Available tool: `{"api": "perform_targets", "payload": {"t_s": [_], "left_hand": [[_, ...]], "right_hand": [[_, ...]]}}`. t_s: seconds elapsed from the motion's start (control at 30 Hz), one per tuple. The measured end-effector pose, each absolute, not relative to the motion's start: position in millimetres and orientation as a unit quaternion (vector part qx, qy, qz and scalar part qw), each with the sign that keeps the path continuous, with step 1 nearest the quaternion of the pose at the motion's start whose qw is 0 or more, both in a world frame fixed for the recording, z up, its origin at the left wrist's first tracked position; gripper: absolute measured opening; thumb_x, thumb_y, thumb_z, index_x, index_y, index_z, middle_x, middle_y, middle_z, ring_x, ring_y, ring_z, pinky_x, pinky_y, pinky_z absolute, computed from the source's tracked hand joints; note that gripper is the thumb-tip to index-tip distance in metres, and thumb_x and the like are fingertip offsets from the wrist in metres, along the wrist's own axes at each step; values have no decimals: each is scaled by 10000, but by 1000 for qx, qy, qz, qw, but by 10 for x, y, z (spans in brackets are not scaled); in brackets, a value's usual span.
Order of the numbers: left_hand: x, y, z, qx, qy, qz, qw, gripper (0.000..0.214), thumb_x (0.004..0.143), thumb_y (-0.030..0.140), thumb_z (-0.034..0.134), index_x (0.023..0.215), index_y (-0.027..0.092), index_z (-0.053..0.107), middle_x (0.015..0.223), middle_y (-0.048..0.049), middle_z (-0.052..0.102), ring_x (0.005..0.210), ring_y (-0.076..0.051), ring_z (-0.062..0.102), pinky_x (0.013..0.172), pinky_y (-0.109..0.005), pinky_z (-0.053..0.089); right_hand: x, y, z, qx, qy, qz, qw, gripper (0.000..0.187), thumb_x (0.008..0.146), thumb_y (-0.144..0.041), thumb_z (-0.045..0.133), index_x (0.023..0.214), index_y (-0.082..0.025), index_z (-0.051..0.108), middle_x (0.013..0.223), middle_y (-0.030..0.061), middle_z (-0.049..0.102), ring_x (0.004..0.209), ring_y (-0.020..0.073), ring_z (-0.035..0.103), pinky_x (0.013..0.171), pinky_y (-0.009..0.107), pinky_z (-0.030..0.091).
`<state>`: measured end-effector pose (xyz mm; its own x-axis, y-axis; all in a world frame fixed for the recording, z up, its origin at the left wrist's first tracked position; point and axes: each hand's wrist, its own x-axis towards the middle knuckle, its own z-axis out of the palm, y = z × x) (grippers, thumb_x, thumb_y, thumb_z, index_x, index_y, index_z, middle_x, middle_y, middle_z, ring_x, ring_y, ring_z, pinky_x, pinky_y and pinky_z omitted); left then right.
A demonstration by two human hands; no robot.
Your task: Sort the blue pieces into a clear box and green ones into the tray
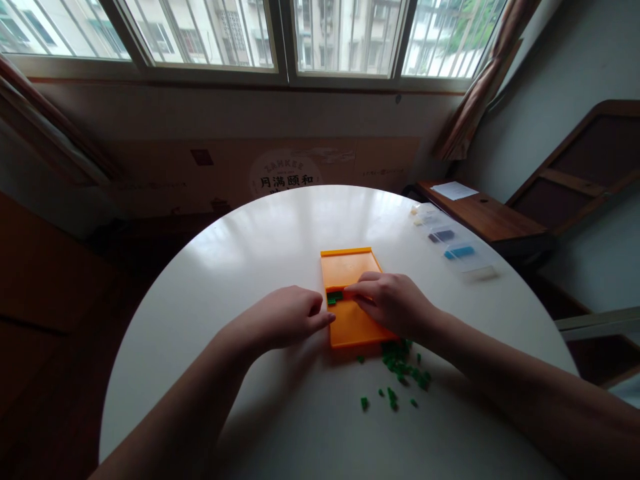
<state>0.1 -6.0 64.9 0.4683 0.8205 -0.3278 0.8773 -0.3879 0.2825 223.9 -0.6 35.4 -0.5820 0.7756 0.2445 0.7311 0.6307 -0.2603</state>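
Observation:
An orange tray [350, 325] lies on the round white table, divided by a raised ridge across its middle. Just below the ridge, a short row of small green blocks [334, 297] sits at the left side. My left hand [287, 317] is at the tray's left edge, fingers curled and thumb reaching over the rim; whether it grips anything is hidden. Over the tray, my right hand [395, 300] has thumb and forefinger close together beside the green row. Anything between those fingertips is too small to see. Loose green blocks [400, 363] are scattered near the tray's front right corner.
Clear plastic bags [457, 253] with blue, dark and pale pieces lie at the table's far right. Beyond the white table [240, 247] stands a wooden side table [485, 217] with a paper [454, 191] on it. Windows and a printed cardboard panel [225, 167] are at the back.

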Motion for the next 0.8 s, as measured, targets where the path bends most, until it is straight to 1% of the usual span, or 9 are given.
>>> {"api": "perform_targets", "payload": {"t_s": [0.1, 0.2, 0.27, 0.37, 0.47, 0.57, 0.67, 0.8], "left_hand": [[8, -51, 652, 826, 514, -70, 221, 489, 880, 609, 381, 700, 209, 599, 739, -40, 670, 605, -172, 548, 526, -294, 329], [10, -35, 650, 816, 521, -70, 240, 490, 878, 616, 380, 717, 214, 610, 772, -40, 681, 621, -174, 557, 537, -294, 347], [8, -24, 646, 814, 523, -73, 243, 493, 874, 626, 383, 721, 218, 614, 780, -39, 683, 626, -177, 557, 536, -295, 348], [-2, -15, 636, 814, 524, -76, 239, 507, 868, 642, 384, 711, 217, 611, 762, -44, 675, 619, -178, 548, 532, -299, 338], [-14, -8, 618, 811, 527, -81, 241, 514, 866, 648, 383, 704, 214, 606, 739, -47, 663, 603, -174, 539, 517, -298, 324], [-20, 0, 603, 812, 529, -82, 234, 506, 868, 644, 387, 692, 215, 591, 729, -42, 655, 594, -170, 534, 510, -294, 316], [-19, 2, 602, 815, 526, -81, 230, 491, 869, 637, 394, 695, 217, 579, 732, -37, 651, 595, -168, 532, 505, -292, 309], [-15, -1, 617, 815, 525, -84, 230, 484, 867, 634, 398, 693, 216, 570, 733, -35, 648, 592, -165, 527, 502, -290, 304]], "right_hand": [[2345, -3, 441, -403, -892, 68, 193, 245, 910, -210, 543, 1065, -248, 728, 967, 29, 706, 830, 151, 646, 690, 240, 425], [2523, -2, 602, -346, -915, 98, 184, 221, 915, -210, 551, 1032, -244, 735, 958, 21, 714, 796, 131, 645, 680, 232, 423], [2654, -14, 730, -310, -930, 129, 150, 200, 890, -185, 582, 988, -248, 744, 931, 4, 719, 754, 113, 640, 669, 226, 416], [2809, -59, 888, -300, -935, 167, 90, 198, 860, -163, 605, 945, -264, 753, 949, -12, 725, 784, 107, 640, 698, 219, 418], [2877, -121, 951, -310, -931, 194, 4, 235, 811, -161, 632, 930, -313, 767, 908, -31, 734, 776, 120, 642, 698, 232, 417], [2873, -177, 948, -323, -920, 212, -66, 257, 799, -194, 626, 941, -353, 770, 863, -36, 741, 767, 144, 647, 685, 255, 410], [2839, -226, 945, -331, -915, 215, -86, 275, 795, -206, 607, 960, -358, 766, 858, -28, 743, 771, 162, 649, 682, 271, 401], [2791, -284, 957, -335, -915, 206, -95, 253, 777, -222, 604, 935, -333, 768, 834, -11, 739, 755, 182, 640, 664, 284, 383]]}}
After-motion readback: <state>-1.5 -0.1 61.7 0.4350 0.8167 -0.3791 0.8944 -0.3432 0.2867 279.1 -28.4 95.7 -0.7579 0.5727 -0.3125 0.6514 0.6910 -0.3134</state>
